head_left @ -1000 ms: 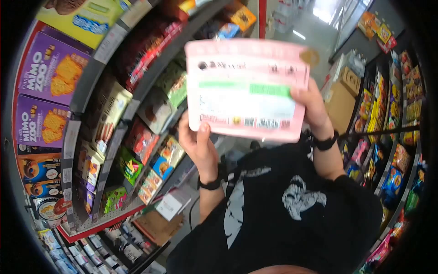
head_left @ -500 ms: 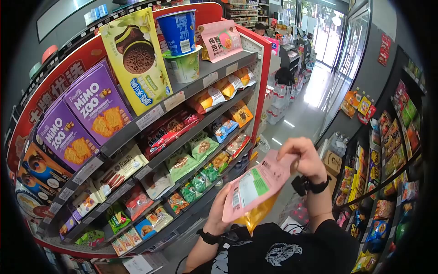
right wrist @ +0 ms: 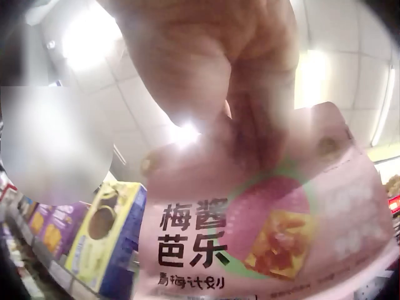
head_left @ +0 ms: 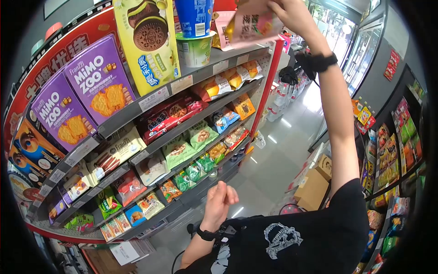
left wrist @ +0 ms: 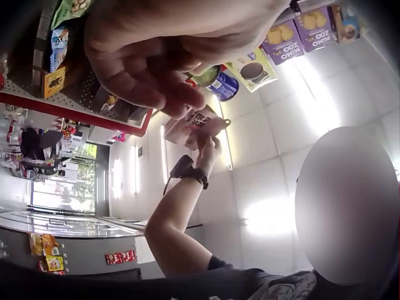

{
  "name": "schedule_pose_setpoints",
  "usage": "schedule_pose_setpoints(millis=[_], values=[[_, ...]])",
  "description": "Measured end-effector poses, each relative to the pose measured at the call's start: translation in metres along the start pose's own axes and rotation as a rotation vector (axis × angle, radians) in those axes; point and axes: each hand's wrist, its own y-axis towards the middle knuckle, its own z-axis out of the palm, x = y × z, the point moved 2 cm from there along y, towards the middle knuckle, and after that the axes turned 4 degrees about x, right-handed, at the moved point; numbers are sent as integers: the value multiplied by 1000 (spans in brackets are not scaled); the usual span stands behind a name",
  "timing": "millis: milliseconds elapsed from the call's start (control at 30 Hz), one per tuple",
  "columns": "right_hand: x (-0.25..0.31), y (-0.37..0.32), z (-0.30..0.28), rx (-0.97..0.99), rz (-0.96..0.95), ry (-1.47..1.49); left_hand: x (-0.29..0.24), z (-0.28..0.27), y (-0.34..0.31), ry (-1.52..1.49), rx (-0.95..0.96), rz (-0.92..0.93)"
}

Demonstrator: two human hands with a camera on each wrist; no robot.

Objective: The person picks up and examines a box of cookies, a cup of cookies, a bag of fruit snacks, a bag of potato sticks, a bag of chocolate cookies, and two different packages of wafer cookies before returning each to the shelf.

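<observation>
The right hand [head_left: 292, 16] pinches the top edge of a pink snack pouch [head_left: 255, 25], raised over the right end of the top shelf. Another pink pouch [head_left: 222, 28] stands on that shelf, partly behind the held one. In the right wrist view the pouch [right wrist: 187, 250] hangs upright from the fingers of the right hand [right wrist: 219, 69], its printed front showing. The left hand [head_left: 218, 205] holds nothing, its fingers loosely curled in front of the lower shelves; the left wrist view shows this hand [left wrist: 169, 50] close up.
On the top shelf [head_left: 200, 73] stand purple biscuit boxes [head_left: 100, 82], a yellow-green cookie box [head_left: 148, 50], a blue cup [head_left: 194, 18] and a green cup [head_left: 195, 51]. Lower shelves hold snack packets. Cardboard boxes [head_left: 312, 189] and another snack rack [head_left: 388, 155] are at right.
The left hand has let go of the pouch and dropped lower. The right hand has carried the pouch up to the top shelf, turning its front into view. The head view has swung toward the shelves.
</observation>
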Motion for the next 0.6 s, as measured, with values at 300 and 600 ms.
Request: schedule_pose_setpoints(millis=[300, 600], values=[[-41, 37, 112, 161, -83, 69, -19, 2, -5, 4, -86, 82], [-19, -43, 85, -314, 222, 330, -23, -5, 1, 221, -11, 146]])
